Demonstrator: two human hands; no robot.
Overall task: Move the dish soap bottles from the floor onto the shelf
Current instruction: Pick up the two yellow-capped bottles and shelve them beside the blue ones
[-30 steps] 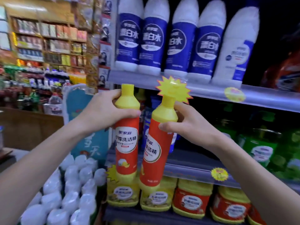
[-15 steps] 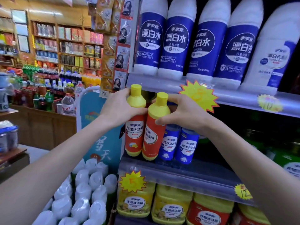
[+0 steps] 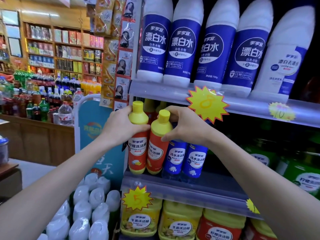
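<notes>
Two orange dish soap bottles with yellow caps stand side by side at the left end of the middle shelf (image 3: pixel 190 186). My left hand (image 3: pixel 121 129) is wrapped around the neck of the left bottle (image 3: pixel 137 153). My right hand (image 3: pixel 185 126) grips the neck of the right bottle (image 3: pixel 155 156), which leans slightly left against the first. Both bottoms sit at the shelf surface. More yellow caps show behind them in the shelf's depth.
Two blue dish soap bottles (image 3: pixel 186 158) stand right beside the orange ones. Large white and blue bleach bottles (image 3: pixel 183 47) fill the shelf above. Yellow jugs (image 3: pixel 180 222) sit below. White-capped bottles (image 3: pixel 90 205) are stacked at lower left.
Both hands carried the two orange bottles up and into the middle shelf. The bottles went from hanging in front of the lower shelf to standing on the middle shelf's left end.
</notes>
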